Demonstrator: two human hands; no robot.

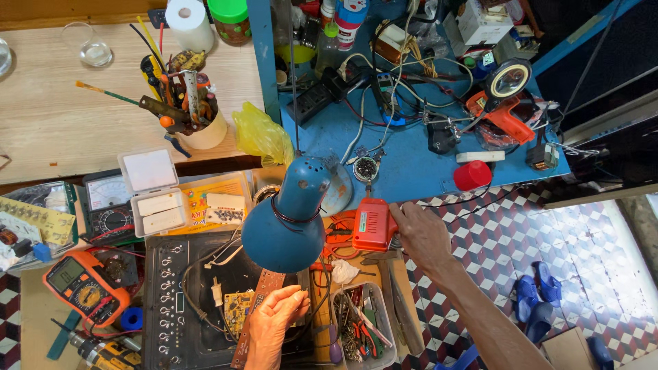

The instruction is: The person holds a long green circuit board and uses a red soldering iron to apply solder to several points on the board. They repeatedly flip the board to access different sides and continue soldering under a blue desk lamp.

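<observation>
- The right hand (421,233) rests on the side of a small red plastic box-shaped tool (374,224). The box lies near the right edge of the cluttered work surface (41,130), just below the blue board. The fingers (399,214) curl against the box and touch it, but I cannot tell if they grip it tight.
- The left hand (274,322) is at the near edge of the surface. Its fingers bend around a long thin brown circuit strip (255,312) and seem to hold it.
- It looks like the person is fetching the red tool to use on the strip. Next, the right hand would need a firm hold on the box, and must lift it clear of the orange wires (337,229) beside it.
- A round blue metal desk lamp (288,219) hangs over the middle, between the two hands.
- A black panel with open electronics (175,294) lies under the left hand.
- A clear plastic tub of small hand tools (363,329) sits at the near edge.
- An orange hand meter (86,288) lies by the left edge.
- A cream cup full of tools and brushes (185,109) stands farther back on pale wood.
- A blue board (411,157) crowded with cables and gear fills the far right corner.
- The floor (562,240) has checked tiles, with blue slippers (534,301) on it.
</observation>
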